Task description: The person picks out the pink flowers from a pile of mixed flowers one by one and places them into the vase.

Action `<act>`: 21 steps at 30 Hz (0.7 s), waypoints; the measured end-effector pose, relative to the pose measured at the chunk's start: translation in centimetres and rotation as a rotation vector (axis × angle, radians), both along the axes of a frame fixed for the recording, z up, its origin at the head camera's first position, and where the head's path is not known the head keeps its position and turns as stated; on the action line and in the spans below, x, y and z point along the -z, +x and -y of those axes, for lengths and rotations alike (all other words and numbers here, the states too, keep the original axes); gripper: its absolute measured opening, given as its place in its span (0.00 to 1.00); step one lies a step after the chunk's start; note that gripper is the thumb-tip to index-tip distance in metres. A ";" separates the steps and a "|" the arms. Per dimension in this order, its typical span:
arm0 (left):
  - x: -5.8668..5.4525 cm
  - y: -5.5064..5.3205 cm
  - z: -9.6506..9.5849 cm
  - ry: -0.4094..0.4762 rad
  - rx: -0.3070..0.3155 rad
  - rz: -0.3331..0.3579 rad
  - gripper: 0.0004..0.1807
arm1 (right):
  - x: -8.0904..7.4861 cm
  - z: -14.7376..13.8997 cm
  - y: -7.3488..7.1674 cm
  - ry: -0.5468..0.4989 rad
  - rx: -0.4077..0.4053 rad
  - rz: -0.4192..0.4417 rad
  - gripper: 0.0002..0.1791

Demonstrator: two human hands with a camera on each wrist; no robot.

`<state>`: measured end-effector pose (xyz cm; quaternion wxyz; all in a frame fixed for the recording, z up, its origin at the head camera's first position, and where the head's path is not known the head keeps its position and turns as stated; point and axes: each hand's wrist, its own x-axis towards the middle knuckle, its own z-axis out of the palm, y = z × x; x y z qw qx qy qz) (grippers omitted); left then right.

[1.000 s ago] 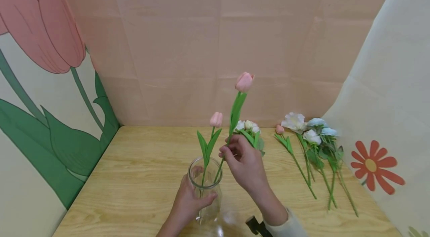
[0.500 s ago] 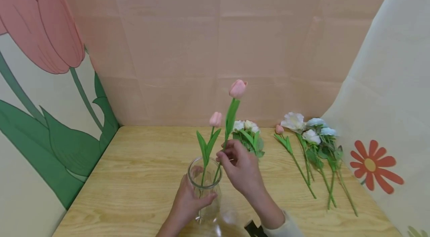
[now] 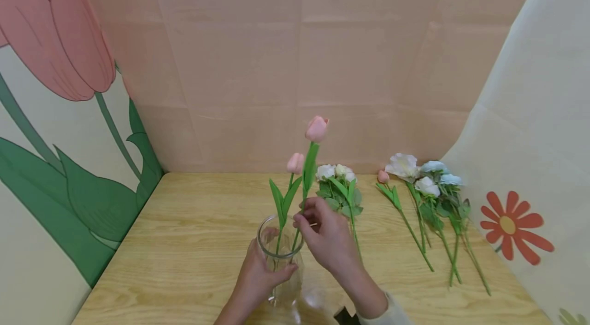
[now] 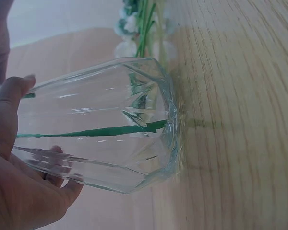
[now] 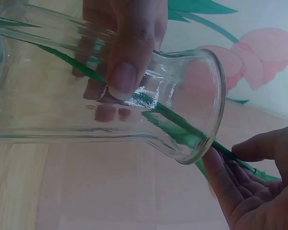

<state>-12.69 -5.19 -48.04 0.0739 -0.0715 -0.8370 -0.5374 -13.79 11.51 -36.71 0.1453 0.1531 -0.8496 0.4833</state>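
Note:
A clear glass vase (image 3: 288, 284) stands upright on the table, and my left hand (image 3: 259, 271) grips it below the rim, thumb across the near side. One pink tulip (image 3: 295, 163) leans inside it, its stem reaching near the base in the left wrist view. My right hand (image 3: 329, 235) pinches the stem of a second, taller pink tulip (image 3: 317, 129) just above the rim. That stem's lower end is inside the vase mouth. In the right wrist view the green stem (image 5: 225, 152) passes between my right thumb and fingers at the glass lip.
Behind my right hand lies a bunch of white flowers (image 3: 338, 174) with green leaves. Farther right on the wooden table (image 3: 198, 243) are another pink tulip (image 3: 383, 177), white flowers (image 3: 403, 166) and pale blue flowers (image 3: 449, 179). Printed cloths surround the table.
My right hand has moved down and left, lowering the taller tulip farther into the vase. The left hand and the vase have stayed in place.

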 end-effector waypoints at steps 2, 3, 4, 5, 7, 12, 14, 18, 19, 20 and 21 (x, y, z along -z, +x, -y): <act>0.0 0.0 0.0 0.006 0.003 -0.004 0.46 | 0.1 0.0 0.0 -0.001 -0.007 0.004 0.10; 0.0 0.0 0.0 0.007 0.004 0.000 0.46 | 0.1 0.1 0.0 -0.001 -0.009 0.000 0.10; 0.0 0.0 0.0 0.010 0.003 0.008 0.46 | 0.2 0.1 0.0 -0.003 -0.013 -0.005 0.10; 0.0 0.0 0.0 0.014 0.001 0.016 0.46 | 0.2 0.1 0.0 -0.002 -0.015 -0.012 0.10; -0.1 0.0 0.0 0.012 0.000 0.017 0.47 | 0.3 0.2 0.1 0.009 -0.014 -0.032 0.10; 0.0 0.0 0.0 -0.011 -0.006 -0.024 0.46 | 0.3 0.3 0.2 0.054 0.000 -0.087 0.08; 0.1 0.0 -0.1 -0.011 -0.007 -0.030 0.46 | 0.4 0.3 0.2 0.071 -0.004 -0.112 0.05; 0.1 0.1 0.0 0.004 0.000 -0.008 0.46 | 0.3 0.2 0.2 0.120 0.001 -0.167 0.02; 0.1 0.1 0.0 0.009 0.002 -0.003 0.46 | 0.3 0.2 0.2 0.127 0.004 -0.175 0.02; 0.1 0.1 0.0 0.014 0.003 0.007 0.47 | 0.3 0.1 0.2 0.137 0.012 -0.185 0.02; 0.1 0.1 0.0 0.018 0.004 0.013 0.47 | 0.3 0.1 0.2 0.149 0.024 -0.194 0.03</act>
